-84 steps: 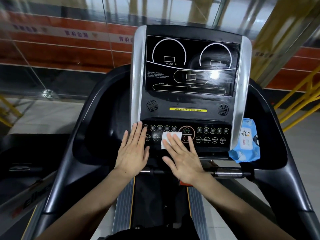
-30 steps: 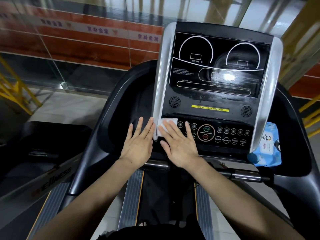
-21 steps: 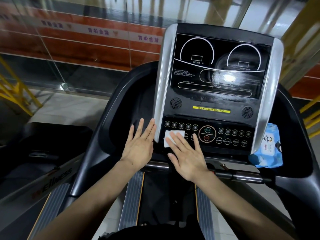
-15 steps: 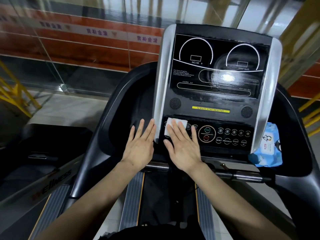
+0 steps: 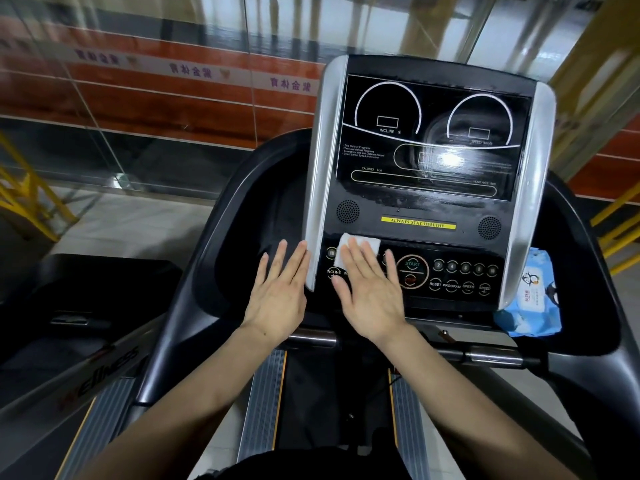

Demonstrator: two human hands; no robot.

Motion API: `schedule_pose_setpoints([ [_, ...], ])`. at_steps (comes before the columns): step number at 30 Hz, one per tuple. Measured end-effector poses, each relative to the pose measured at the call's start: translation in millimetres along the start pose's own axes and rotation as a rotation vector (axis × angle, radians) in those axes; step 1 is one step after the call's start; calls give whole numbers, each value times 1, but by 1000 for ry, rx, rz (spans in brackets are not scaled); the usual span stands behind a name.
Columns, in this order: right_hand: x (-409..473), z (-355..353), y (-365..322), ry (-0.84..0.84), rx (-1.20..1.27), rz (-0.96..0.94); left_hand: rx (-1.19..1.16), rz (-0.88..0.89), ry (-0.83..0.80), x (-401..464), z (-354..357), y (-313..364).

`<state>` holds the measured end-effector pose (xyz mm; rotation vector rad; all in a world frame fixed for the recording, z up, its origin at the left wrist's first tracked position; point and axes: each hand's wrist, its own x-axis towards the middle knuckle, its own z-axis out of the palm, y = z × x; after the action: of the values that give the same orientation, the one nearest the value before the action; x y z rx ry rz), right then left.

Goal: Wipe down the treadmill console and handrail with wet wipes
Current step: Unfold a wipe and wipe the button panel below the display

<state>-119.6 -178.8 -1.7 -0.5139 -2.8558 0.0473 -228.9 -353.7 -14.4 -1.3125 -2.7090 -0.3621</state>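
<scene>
The black treadmill console (image 5: 429,188) with silver side trims fills the upper middle of the head view. My right hand (image 5: 370,289) lies flat with straight fingers on a folded white wet wipe (image 5: 367,244), pressing it onto the left part of the button panel, just under the yellow label strip. My left hand (image 5: 280,292) rests flat beside it on the console's lower left edge, fingers straight against the silver trim. The handrail bar (image 5: 491,355) runs below the console, partly hidden by my wrists.
A blue pack of wet wipes (image 5: 530,299) sits in the right side tray of the console. Black side rails (image 5: 194,289) curve around both trays. The running belt (image 5: 332,393) lies below. A glass wall and yellow railings stand beyond.
My right hand has slid the wipe back and forth over the left buttons and now sits slightly higher, at the panel's top edge. My left hand has stayed put.
</scene>
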Motion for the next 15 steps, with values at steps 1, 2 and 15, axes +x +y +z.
schedule_pose_setpoints([
  [1, 6, 1, -9, 4, -2, -36, 4, 0, 2, 0, 0, 0],
  [2, 10, 1, -16, -7, -8, -67, 7, 0, 2, 0, 0, 1],
  [15, -12, -1, 28, -22, 17, 112, -13, -36, 42, 0, -4, 12],
])
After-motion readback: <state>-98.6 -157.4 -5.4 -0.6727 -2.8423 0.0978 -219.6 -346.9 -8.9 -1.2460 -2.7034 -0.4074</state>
